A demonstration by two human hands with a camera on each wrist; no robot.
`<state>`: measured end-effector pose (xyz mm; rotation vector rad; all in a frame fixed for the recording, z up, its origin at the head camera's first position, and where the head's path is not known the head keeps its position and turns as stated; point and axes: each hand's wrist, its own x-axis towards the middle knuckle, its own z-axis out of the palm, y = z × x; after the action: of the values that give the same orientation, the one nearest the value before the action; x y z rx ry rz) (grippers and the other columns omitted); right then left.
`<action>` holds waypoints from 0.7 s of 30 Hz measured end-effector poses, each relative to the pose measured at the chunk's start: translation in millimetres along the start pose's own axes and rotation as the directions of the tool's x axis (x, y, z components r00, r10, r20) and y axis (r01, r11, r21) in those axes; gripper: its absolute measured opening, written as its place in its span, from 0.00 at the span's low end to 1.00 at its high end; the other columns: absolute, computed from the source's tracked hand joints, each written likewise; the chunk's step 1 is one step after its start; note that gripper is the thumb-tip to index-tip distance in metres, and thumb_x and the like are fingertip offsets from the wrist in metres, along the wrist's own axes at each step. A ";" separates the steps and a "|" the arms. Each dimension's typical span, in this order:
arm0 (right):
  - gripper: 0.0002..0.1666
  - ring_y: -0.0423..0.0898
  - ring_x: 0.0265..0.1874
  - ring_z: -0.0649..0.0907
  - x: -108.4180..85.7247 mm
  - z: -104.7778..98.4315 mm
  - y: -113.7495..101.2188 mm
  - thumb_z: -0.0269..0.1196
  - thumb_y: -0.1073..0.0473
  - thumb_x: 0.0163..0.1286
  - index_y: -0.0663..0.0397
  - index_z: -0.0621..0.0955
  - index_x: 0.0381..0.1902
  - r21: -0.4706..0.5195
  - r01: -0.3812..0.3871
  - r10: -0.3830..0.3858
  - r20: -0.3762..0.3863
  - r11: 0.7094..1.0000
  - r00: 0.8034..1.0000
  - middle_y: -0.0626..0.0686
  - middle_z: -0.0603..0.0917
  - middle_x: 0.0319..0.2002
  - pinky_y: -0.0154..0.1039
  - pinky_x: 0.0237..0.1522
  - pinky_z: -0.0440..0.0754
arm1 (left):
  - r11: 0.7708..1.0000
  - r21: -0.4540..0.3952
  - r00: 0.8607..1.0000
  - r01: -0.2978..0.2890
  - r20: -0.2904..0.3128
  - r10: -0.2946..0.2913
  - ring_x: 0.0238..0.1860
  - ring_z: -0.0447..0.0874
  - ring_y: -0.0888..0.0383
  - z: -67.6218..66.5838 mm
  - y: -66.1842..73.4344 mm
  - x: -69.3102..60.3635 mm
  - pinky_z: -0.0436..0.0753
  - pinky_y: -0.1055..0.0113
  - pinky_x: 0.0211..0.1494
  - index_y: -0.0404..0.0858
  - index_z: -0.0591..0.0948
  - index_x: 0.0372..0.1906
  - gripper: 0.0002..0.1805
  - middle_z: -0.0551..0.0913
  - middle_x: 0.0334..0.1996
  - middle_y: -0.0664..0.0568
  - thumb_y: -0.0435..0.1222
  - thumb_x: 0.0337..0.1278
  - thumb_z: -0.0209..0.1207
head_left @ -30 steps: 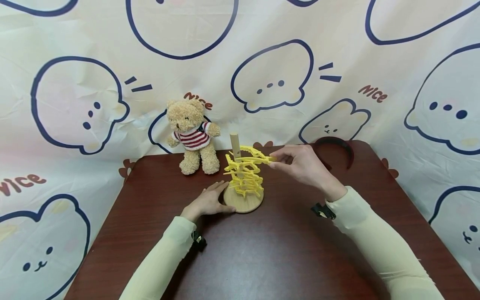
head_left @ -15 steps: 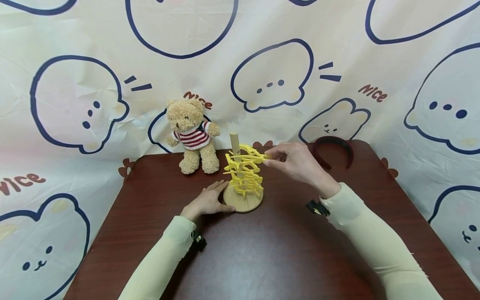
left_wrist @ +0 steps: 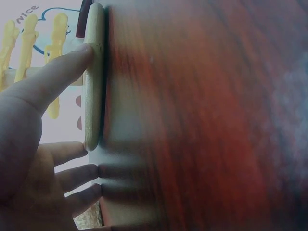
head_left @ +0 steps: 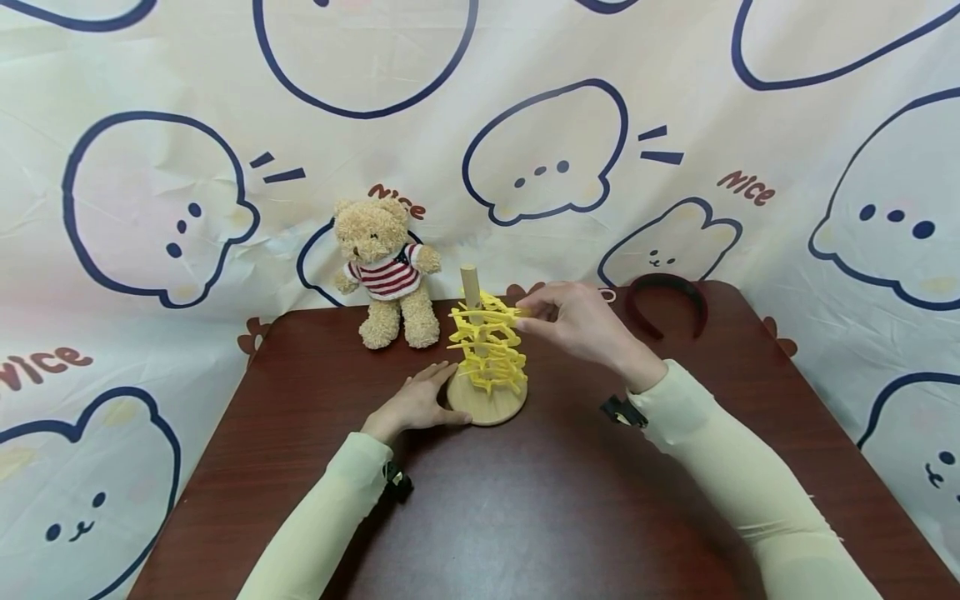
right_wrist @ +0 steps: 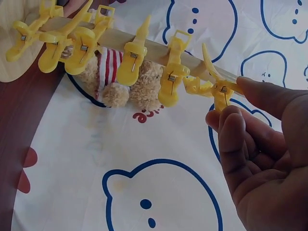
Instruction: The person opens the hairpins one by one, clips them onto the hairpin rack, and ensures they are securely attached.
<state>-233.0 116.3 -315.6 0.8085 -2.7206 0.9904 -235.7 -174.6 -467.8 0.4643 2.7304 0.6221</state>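
Note:
A round wooden base (head_left: 487, 408) carries an upright wooden post (head_left: 469, 283) with several yellow clothespins (head_left: 483, 337) clipped along it at different heights. My left hand (head_left: 412, 404) lies at the base's left edge; in the left wrist view its thumb rests on the base while the straight, spread fingers reach past the rim to the table. Near the top of the post, my right hand (head_left: 570, 325) pinches a yellow clothespin (right_wrist: 222, 91) between thumb and fingers. In the right wrist view, that clothespin is at the post; whether its jaws grip the wood is hard to tell.
Behind and left of the post, a teddy bear (head_left: 382, 275) in a striped sweater leans on the patterned cloth backdrop (head_left: 540, 50). A dark red headband (head_left: 667, 283) is at the back right of the brown table (head_left: 510, 517).
My right hand has moved left toward the post, carrying the pinched clothespin with it. The left hand stays at the base.

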 end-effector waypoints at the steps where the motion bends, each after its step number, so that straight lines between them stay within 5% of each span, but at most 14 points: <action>1: 0.12 0.42 0.31 0.80 0.4 0.9 -0.2 0.71 0.50 0.64 0.44 0.89 0.45 0.003 -0.002 0.002 0.002 1.000 1.000 0.43 0.87 0.33 0.38 0.34 0.81 | 1.000 0.001 1.000 0.000 0.000 0.000 0.81 0.47 0.43 0.4 -0.2 0.1 0.51 0.34 0.77 0.44 0.55 0.80 0.58 0.52 0.80 0.44 0.64 0.49 0.68; 21: 0.13 0.42 0.32 0.81 4.7 6.2 -3.4 0.70 0.50 0.65 0.46 0.89 0.45 -0.031 -0.003 0.003 -0.007 1.000 1.000 0.44 0.87 0.34 0.37 0.35 0.81 | 1.000 0.001 1.000 -0.002 -0.001 0.002 0.81 0.47 0.43 0.8 -2.1 1.0 0.50 0.33 0.76 0.44 0.55 0.80 0.58 0.52 0.80 0.44 0.64 0.49 0.67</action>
<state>-234.8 108.1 -317.2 0.7945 -2.7248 0.9475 -236.9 -175.7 -469.7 0.4669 2.7313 0.6210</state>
